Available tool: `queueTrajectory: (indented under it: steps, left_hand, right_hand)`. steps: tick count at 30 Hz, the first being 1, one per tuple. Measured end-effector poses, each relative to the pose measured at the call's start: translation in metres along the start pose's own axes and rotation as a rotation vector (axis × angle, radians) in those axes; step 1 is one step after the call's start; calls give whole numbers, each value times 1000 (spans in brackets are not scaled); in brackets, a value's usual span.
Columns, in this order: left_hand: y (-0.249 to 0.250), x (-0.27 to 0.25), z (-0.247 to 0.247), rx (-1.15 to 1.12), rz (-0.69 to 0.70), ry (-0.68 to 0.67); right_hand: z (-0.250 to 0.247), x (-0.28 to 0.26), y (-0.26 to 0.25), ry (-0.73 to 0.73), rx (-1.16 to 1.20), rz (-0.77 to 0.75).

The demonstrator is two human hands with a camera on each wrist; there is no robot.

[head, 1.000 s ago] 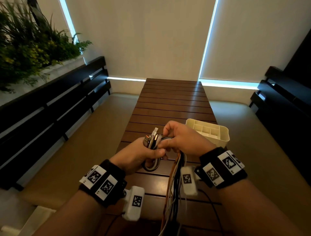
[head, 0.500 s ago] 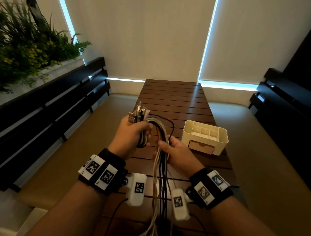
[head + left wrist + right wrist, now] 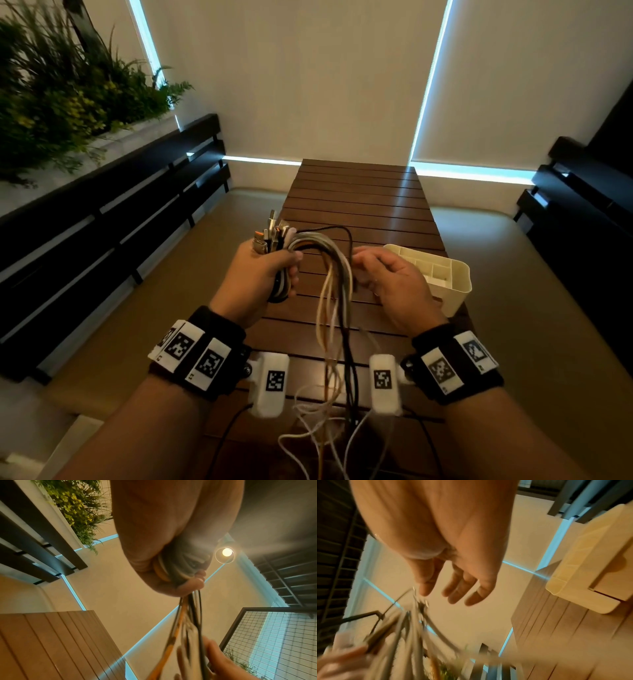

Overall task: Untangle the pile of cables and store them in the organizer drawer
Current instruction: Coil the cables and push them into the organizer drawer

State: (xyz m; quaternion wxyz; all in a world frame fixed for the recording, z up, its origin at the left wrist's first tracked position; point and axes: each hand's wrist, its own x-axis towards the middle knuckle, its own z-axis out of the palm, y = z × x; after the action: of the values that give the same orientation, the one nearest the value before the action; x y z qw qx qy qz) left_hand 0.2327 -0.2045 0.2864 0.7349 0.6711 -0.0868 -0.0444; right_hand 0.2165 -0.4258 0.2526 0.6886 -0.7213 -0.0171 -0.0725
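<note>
The bundle of white, grey, black and orange cables (image 3: 329,263) is up in the air over the near half of the brown slatted wooden table (image 3: 359,195), its metal and orange plug ends (image 3: 270,233) sticking up out of my left hand (image 3: 260,274). From there the strands arch over to the right and hang down in a loose sheaf, the lower ends trailing in tangled white and black loops (image 3: 325,421) across the near edge of the table. My left hand has its fingers and thumb wrapped tight round the gathered cables just below the plugs; the left wrist view shows the strands packed into the fist and running out past the fingertips. My right hand (image 3: 390,281) is just beside the hanging strands on their right. In the right wrist view its fingers (image 3: 462,586) are nearly straight and spread, closed round nothing, with the blurred cables near their tips; I cannot tell whether a fingertip touches a strand. Behind and to the right of that hand the cream plastic organizer with divided top compartments (image 3: 455,277) sits on the table near its right edge, its front drawer (image 3: 611,585) looking closed. Black slatted benches (image 3: 113,219) run along both sides, with green plants (image 3: 58,96) above the left one.
</note>
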Motion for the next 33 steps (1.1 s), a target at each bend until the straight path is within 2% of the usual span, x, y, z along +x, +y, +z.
queueTrajectory:
  steps: [3, 10, 13, 15, 16, 18, 20, 22, 24, 26, 29, 31, 33]
  left_hand:
    - [-5, 0, -4, -7, -24, 28]
    - [-8, -4, 10, -6, -27, -71]
    - [-8, -3, 7, -33, -28, -35]
    - [-9, -2, 4, -54, -23, -3]
    - [-10, -2, 2, -59, -23, 7]
    - [-11, -2, 2, -52, -20, 9]
    - [-13, -3, 2, -23, -22, -6]
    - [-15, -3, 1, 8, -31, -25]
    - [-15, -3, 0, 21, -36, -49]
    - [-13, -2, 2, 22, -32, -79]
    - [-10, -3, 13, 33, -10, -119]
    - [-9, -1, 20, 29, -3, -139]
    - [-9, 0, 23, 12, -4, -140]
  right_hand:
    - [-11, 2, 0, 73, 26, 9]
    - [15, 0, -6, -74, -2, 36]
    - [16, -2, -7, -15, 53, -7]
    - [11, 0, 0, 15, -53, -25]
    - [9, 0, 6, -2, -174, -20]
    - [4, 0, 16, -132, -402, 42]
    - [-1, 0, 18, -270, -497, 109]
    - [-9, 1, 13, -304, -514, 124]
    - [-17, 4, 1, -188, -436, 106]
    - [-18, 6, -10, -98, -254, 23]
    - [0, 8, -20, -148, -118, -48]
    - [17, 10, -18, -196, -101, -20]
    - [32, 10, -11, -177, -41, 29]
